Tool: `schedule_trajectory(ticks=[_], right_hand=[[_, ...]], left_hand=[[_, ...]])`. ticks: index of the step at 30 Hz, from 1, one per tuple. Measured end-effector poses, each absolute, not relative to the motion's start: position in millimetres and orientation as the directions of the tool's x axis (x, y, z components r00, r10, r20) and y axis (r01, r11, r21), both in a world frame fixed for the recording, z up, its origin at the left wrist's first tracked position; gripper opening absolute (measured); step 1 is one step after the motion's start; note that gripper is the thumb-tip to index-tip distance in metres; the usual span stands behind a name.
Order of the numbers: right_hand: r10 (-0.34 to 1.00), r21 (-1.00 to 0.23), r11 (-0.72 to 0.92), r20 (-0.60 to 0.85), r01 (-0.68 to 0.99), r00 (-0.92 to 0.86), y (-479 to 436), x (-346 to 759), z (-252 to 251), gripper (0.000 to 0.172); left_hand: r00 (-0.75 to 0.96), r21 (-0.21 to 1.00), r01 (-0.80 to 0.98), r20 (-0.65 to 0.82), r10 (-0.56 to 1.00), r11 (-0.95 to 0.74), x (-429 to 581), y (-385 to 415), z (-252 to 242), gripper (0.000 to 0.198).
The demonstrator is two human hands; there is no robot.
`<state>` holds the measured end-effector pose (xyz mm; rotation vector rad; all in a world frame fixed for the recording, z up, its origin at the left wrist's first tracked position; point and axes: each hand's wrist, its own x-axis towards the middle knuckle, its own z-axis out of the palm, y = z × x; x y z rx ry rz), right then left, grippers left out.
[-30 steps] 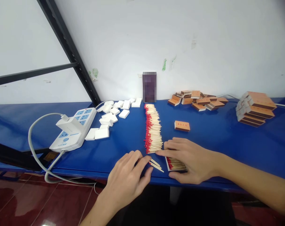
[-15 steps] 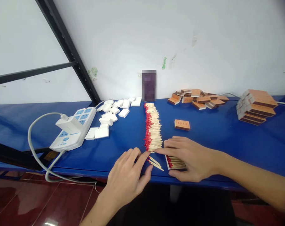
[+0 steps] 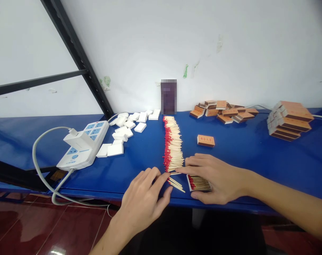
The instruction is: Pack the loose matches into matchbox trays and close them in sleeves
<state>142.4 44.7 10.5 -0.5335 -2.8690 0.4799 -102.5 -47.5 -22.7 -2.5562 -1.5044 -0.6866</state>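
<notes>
A long row of red-headed matches [image 3: 174, 141] runs from the back of the table towards me, heads to the left. My left hand [image 3: 145, 194] touches the row's near end with its index fingertip; its thumb is spread away and the hand is open. A few loose matches [image 3: 176, 185] lie slanted just right of its fingertips. My right hand [image 3: 219, 180] grips a matchbox tray [image 3: 188, 183] filled with matches, thumb on the near side and fingers over the far side. Its index finger reaches left to the stick ends of the nearest matches.
White matchbox trays [image 3: 115, 149] lie scattered on the left, beside a white power strip [image 3: 93, 145] with a cable. Orange matchbox sleeves [image 3: 230, 112] are heaped at the back right, near stacked matchboxes [image 3: 291, 120]. One matchbox [image 3: 205, 140] lies alone. A pixelated dark object [image 3: 168, 97] stands against the wall.
A match or two at the row's near end has shifted slightly towards me, apart from the row, under my fingertips. My left index finger has moved slightly; my right hand is nearly still.
</notes>
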Motion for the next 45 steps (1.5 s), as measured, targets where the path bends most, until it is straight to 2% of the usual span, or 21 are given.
schedule_trajectory(ticks=[9, 17, 28, 36, 45], right_hand=[[0.349, -0.334, 0.898, 0.139, 0.288, -0.927, 45, 143, 8, 0.052], [0.331, -0.331, 0.904, 0.142, 0.271, -0.933, 43, 142, 9, 0.048], [0.292, -0.285, 0.928, 0.163, 0.238, -0.942, 42, 140, 8, 0.046], [0.355, -0.213, 0.928, 0.264, 0.305, -0.897, 30, 125, 12, 0.031], [0.38, -0.117, 0.925, 0.279, 0.361, -0.882, 17, 107, 12, 0.021]], left_hand=[[0.377, 0.239, 0.826, 0.439, 0.815, -0.511, -104, -49, -24, 0.022], [0.263, 0.366, 0.807, 0.481, 0.836, -0.464, -102, -48, -24, 0.021], [0.285, 0.358, 0.797, 0.486, 0.826, -0.486, -102, -49, -22, 0.017], [0.317, 0.323, 0.809, 0.465, 0.827, -0.491, -103, -49, -22, 0.027], [0.321, 0.37, 0.8, 0.4, 0.859, -0.472, -103, -49, -19, 0.015]])
